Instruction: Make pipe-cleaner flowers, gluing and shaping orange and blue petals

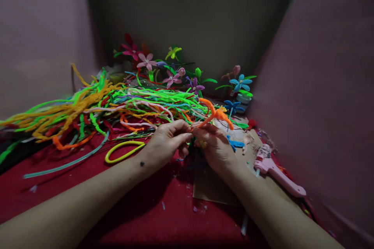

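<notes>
An orange pipe cleaner (214, 113), bent into a loop with a short end hanging to the right, rises above my fingers. My right hand (214, 146) is closed in a pinch on its lower part. Touching it from the left, my left hand (171, 140) is closed too, thumb and forefinger pressed together at the orange tip. The exact spot between the fingertips is hidden. Behind both hands spreads a heap of loose pipe cleaners (140, 101) in green, orange, white and other colours. Yellow-handled scissors (122, 152) lie beside my left wrist.
A pink glue gun (277, 173) lies on the right by a cardboard sheet (214, 190). Finished pipe-cleaner flowers, among them a blue flower (241, 83) and a pink flower (146, 61), stand along the back. Red cloth (140, 218) covers the work surface, dotted with scraps.
</notes>
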Motion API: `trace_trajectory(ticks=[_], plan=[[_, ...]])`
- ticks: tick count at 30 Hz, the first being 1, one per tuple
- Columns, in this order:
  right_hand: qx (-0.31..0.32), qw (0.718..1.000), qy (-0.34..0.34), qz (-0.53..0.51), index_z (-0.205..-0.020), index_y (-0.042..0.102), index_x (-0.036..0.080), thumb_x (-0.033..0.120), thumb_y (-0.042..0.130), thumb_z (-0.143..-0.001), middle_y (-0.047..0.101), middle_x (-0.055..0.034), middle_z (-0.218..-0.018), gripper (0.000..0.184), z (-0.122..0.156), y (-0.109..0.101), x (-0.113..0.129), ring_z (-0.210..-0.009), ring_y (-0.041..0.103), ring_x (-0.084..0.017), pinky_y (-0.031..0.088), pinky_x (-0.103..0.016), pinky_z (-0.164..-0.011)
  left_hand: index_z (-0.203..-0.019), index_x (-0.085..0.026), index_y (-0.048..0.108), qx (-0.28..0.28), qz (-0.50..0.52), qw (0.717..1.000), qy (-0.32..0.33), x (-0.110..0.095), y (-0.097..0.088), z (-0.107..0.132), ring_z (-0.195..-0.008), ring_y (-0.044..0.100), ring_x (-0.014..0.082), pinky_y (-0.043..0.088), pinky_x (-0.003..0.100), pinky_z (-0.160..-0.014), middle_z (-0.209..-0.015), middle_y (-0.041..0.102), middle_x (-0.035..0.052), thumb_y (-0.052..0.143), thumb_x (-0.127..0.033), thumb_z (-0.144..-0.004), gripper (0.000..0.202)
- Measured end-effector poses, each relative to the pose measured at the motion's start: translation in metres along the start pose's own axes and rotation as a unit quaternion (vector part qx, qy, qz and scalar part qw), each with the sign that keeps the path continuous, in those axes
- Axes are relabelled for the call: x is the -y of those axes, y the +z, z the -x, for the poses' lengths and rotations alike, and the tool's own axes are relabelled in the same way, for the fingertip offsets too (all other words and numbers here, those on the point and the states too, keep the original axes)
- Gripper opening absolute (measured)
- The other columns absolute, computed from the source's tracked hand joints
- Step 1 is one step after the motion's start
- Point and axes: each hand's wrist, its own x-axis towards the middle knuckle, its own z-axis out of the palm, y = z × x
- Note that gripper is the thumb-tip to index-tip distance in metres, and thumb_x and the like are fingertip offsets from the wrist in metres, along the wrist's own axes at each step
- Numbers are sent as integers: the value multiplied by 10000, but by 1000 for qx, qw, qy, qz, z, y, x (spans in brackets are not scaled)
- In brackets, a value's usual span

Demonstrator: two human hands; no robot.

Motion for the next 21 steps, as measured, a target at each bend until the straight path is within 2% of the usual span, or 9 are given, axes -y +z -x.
trace_trajectory(ticks=[4, 8, 15, 21], plan=[[4, 1000, -4, 20, -777, 719, 191, 205, 711, -660, 649, 12, -701, 119, -1, -2, -2, -597, 494, -94, 364, -233, -575, -753, -132, 572, 10, 12, 1000, 5, 3, 0, 1, -450, 534, 83, 438, 197, -521, -477, 574, -37, 522, -194, -813, 100], [2, 1000, 4, 22, -768, 718, 191, 222, 704, -677, 641, 16, -666, 98, -2, -5, -3, -567, 504, -94, 379, -246, -577, -759, -134, 553, 57, 69, 996, -25, 6, -3, 0, -416, 531, 84, 446, 199, -509, -465, 590, -22, 509, -215, -839, 122], [70, 997, -20, 7, -822, 715, 206, 233, 691, -689, 633, 17, -646, 138, -4, -5, 1, -540, 527, -100, 389, -256, -551, -705, -126, 561, 140, 226, 962, -67, 10, -7, -4, -336, 489, 74, 399, 171, -399, -442, 575, -3, 509, -230, -847, 184], [71, 994, -70, 37, -760, 717, 226, 186, 709, -642, 655, 15, -763, 125, 2, 2, 18, -662, 556, -117, 440, -268, -633, -692, -107, 598, 169, 285, 941, -67, 4, -7, -1, -287, 453, 45, 341, 143, -350, -432, 547, -17, 539, -191, -819, 164]])
